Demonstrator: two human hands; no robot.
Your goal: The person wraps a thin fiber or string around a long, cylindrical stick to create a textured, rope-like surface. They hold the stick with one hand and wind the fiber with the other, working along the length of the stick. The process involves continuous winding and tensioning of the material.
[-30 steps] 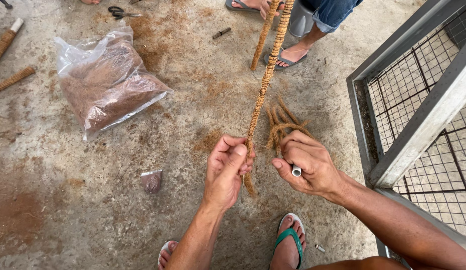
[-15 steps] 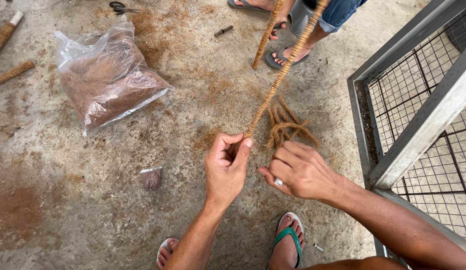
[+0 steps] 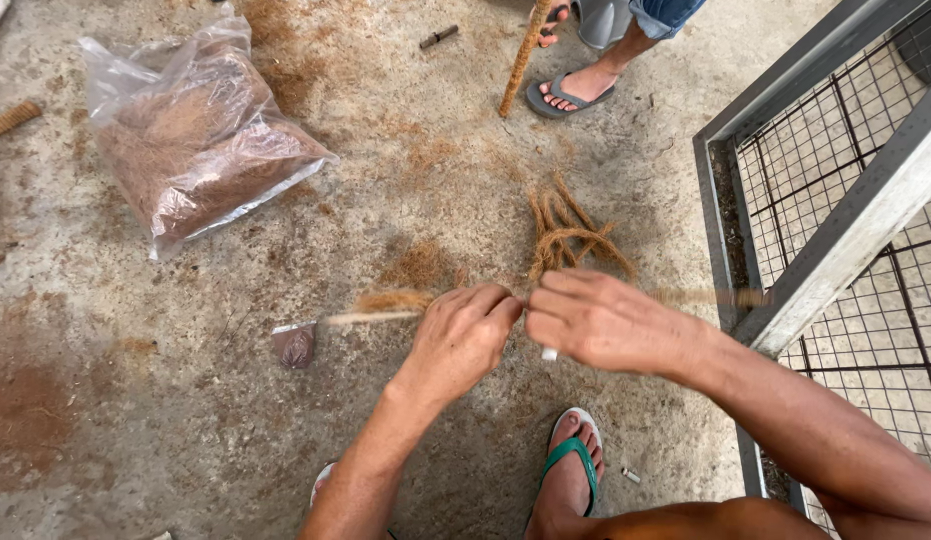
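The rope has swung since a moment ago: it ran upward and away from me toward the other person's feet, and now it lies crosswise in front of me, roughly level, blurred with motion. My left hand [image 3: 464, 335] is closed on the coir rope [image 3: 386, 303], thumb and fingertips pinched around it where the two hands meet. The frayed brown end sticks out to the left of that hand, above the concrete floor [image 3: 166, 420]. My right hand [image 3: 601, 322] is curled shut just beside the left, knuckles nearly touching, and a small white piece shows under its fingers; I cannot tell what it is. Past my right wrist a faint streak of rope runs on toward the grey metal frame [image 3: 846, 250] with its wire mesh, though the blur makes it hard to be sure how far it goes.

Behind my hands a loose bundle of coir strands [image 3: 571, 235] lies on the floor. Farther left sits a clear plastic bag [image 3: 201, 135] filled with brown fibre. A small dark scrap [image 3: 294, 345] lies near the rope's frayed end. At the top, another person's foot in a grey sandal [image 3: 576, 92] stands beside an upright rope-wrapped stick [image 3: 521, 62]. My own foot in a green-strapped sandal [image 3: 574, 462] is below my hands.
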